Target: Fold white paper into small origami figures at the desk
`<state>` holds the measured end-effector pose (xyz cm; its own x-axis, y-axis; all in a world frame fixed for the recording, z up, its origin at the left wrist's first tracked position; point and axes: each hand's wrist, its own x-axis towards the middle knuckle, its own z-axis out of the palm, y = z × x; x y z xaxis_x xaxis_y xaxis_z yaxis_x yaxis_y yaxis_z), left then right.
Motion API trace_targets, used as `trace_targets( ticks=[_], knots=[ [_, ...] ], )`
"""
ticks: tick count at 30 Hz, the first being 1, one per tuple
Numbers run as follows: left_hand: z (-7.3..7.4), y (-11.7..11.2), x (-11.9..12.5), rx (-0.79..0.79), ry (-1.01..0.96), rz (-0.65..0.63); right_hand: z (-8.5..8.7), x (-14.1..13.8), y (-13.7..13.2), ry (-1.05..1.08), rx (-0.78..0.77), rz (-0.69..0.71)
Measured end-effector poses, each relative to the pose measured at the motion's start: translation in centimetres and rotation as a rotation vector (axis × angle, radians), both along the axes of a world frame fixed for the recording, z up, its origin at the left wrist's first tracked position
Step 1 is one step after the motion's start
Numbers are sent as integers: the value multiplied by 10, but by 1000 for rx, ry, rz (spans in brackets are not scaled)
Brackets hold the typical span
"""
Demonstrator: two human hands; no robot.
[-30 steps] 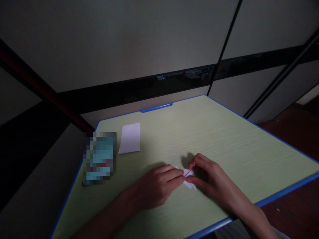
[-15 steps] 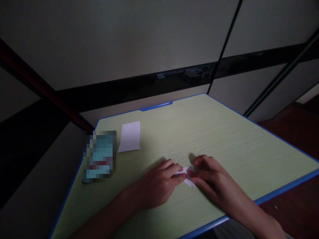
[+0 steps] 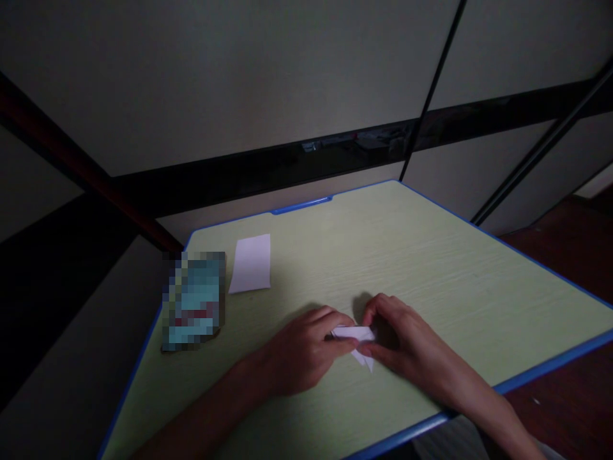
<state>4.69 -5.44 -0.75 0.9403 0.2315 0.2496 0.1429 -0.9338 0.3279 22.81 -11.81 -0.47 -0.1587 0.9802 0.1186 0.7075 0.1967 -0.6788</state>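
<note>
A small folded piece of white paper (image 3: 355, 333) is between my two hands, low over the near half of the table (image 3: 383, 249). My left hand (image 3: 311, 348) pinches its left end between thumb and fingers. At the right end, my right hand (image 3: 400, 332) grips it with the thumb below and curled fingers above. Pointed flaps of the paper stick out downward toward me, beneath the thumbs. My fingertips cover parts of both ends.
A flat white sheet of paper (image 3: 251, 263) lies at the table's back left. Left of it is a blurred-out teal item (image 3: 196, 300). A blue handle (image 3: 301, 205) is set in the far edge, with pale cabinet panels (image 3: 268, 83) behind.
My right fingers have moved from pressing on the paper to curling round its right end. The paper now shows a straighter upper edge and a more visible lower flap.
</note>
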Motion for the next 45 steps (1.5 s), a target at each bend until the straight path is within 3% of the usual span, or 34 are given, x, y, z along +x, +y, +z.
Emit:
trace_targets(
  ticks=[4,7,10,13,16,20,26,30,35,41,45],
  knots=[
    [0,0,-1,-82,-84,11,-4,-4,1,110,-70,-58],
    [-2,-1,0,-263,-283,136,-7,-7,-1,273,-152,-103],
    [-4,-1,4,-600,-462,322,-6,-11,-3,501,-164,-153],
    [-2,-4,8,-1006,-521,353,-2,-17,-3,729,-133,-191],
    [3,-8,12,-1192,-439,392,1,-22,-2,845,-99,-183],
    [6,-13,15,-1235,-308,528,3,-26,-4,892,-59,-161],
    [5,-15,14,-1389,-527,610,2,-33,-10,872,-147,-167],
    [11,-17,14,-1466,-491,601,-3,-37,-14,788,-199,-98],
    [14,-14,12,-1504,-378,490,-4,-34,-18,804,-202,-84],
    [12,-10,8,-1391,-271,425,-3,-31,-19,842,-171,-88],
    [12,-10,9,-1377,-225,456,-4,-31,-18,865,-164,-118]
  ],
)
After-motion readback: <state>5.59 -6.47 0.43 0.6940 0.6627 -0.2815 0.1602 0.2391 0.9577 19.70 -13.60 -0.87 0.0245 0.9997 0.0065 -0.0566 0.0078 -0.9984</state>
